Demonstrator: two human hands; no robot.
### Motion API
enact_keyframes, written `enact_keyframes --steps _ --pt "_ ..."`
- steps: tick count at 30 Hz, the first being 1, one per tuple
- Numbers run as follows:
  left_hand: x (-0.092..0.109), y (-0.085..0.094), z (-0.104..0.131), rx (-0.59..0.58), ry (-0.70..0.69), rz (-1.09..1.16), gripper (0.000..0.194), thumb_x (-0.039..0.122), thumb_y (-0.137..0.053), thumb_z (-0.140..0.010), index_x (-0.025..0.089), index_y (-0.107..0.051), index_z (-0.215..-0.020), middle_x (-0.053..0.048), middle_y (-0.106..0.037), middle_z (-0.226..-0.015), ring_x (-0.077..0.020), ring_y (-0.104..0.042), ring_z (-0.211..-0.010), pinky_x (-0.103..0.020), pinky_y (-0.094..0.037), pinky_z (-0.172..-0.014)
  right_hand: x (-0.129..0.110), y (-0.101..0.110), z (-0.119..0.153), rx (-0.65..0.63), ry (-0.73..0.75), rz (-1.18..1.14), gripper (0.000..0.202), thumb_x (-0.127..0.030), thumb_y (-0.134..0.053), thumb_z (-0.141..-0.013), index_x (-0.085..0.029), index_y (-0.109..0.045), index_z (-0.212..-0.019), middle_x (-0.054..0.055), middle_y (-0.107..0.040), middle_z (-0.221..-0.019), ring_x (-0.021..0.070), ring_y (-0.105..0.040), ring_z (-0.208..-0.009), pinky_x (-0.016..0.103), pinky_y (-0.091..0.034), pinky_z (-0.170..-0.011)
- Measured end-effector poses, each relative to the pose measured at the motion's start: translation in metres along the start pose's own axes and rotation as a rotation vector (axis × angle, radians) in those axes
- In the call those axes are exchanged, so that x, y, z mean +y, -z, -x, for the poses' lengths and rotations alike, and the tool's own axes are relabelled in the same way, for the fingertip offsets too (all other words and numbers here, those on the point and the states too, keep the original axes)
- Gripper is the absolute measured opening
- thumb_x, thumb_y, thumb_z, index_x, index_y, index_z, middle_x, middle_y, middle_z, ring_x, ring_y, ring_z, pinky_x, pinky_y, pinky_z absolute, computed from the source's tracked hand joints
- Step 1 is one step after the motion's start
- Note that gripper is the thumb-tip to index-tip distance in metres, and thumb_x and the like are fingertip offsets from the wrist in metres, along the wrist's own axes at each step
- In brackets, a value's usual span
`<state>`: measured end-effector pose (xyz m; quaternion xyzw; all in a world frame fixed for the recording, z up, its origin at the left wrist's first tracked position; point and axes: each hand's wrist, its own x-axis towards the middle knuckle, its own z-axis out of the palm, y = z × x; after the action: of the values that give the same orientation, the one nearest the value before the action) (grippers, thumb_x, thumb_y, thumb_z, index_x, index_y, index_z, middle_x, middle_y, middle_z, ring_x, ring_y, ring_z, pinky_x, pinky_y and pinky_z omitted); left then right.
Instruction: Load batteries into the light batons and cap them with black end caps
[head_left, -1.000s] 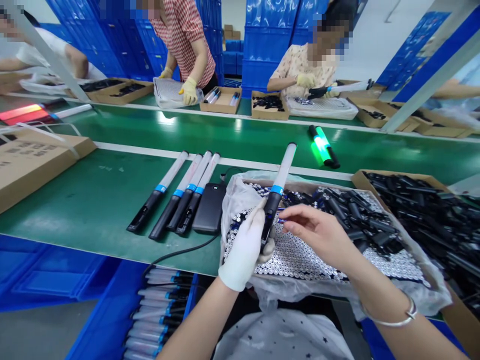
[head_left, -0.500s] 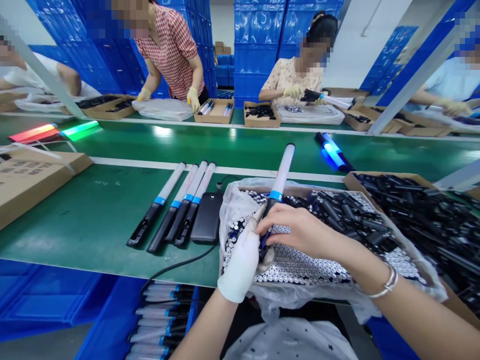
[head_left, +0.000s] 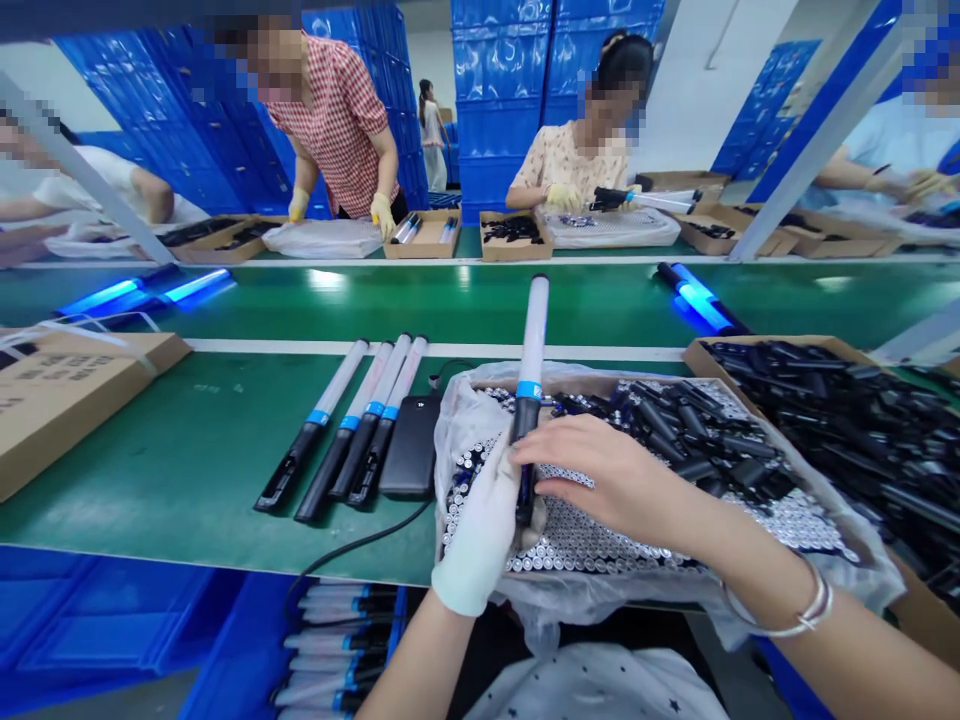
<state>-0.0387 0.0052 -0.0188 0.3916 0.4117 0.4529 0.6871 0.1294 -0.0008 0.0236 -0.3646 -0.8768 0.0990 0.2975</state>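
Note:
My left hand (head_left: 480, 530), in a white glove, is closed around the black handle of a light baton (head_left: 532, 345). The baton stands nearly upright, its pale tube and blue band above the hand. My bare right hand (head_left: 600, 465) rests its fingertips on the handle from the right, fingers stretched and thumb apart. What lies under those fingertips is hidden. Below both hands is a plastic-lined box (head_left: 874, 560) of upright batteries (head_left: 600, 545), with black plastic parts (head_left: 697, 425) piled on top.
Several batons (head_left: 375, 420) lie left beside a black power bank (head_left: 409, 445) with a cable. At right is a carton of black parts (head_left: 847, 440); at left, a cardboard box (head_left: 90, 390). Lit batons (head_left: 697, 300) lie on the green belt (head_left: 420, 300). Co-workers (head_left: 337, 120) stand across it.
The baton has tilted more upright, and my right fingers have straightened on its handle. The lit batons at far left have turned from red and green to blue. A person appears in the background.

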Motion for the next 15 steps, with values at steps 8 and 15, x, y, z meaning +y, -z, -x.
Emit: enact_keyframes --steps 8,15 --pt "-0.004 -0.009 0.000 -0.008 0.178 0.011 0.037 0.046 -0.073 -0.076 0.022 -0.054 -0.097 0.005 -0.054 -0.068 -0.0070 -0.052 -0.052 -0.016 -0.043 -0.046 -0.008 0.011 0.052 0.236 -0.212 0.018 0.027 -0.017 -0.059 -0.091 -0.022 -0.063 -0.117 0.003 -0.070 -0.113 0.0146 -0.063 -0.108 0.029 -0.054 -0.095" --pt "0.004 -0.015 -0.009 0.328 0.302 0.001 0.040 0.032 -0.076 -0.070 0.026 -0.063 -0.108 -0.002 -0.069 -0.098 -0.0094 -0.064 -0.058 -0.020 -0.056 -0.051 -0.029 0.047 0.162 0.339 -0.621 0.120 0.018 -0.022 -0.057 -0.093 -0.026 -0.069 -0.106 -0.001 -0.073 -0.100 0.0114 -0.070 -0.089 0.020 -0.057 -0.079"
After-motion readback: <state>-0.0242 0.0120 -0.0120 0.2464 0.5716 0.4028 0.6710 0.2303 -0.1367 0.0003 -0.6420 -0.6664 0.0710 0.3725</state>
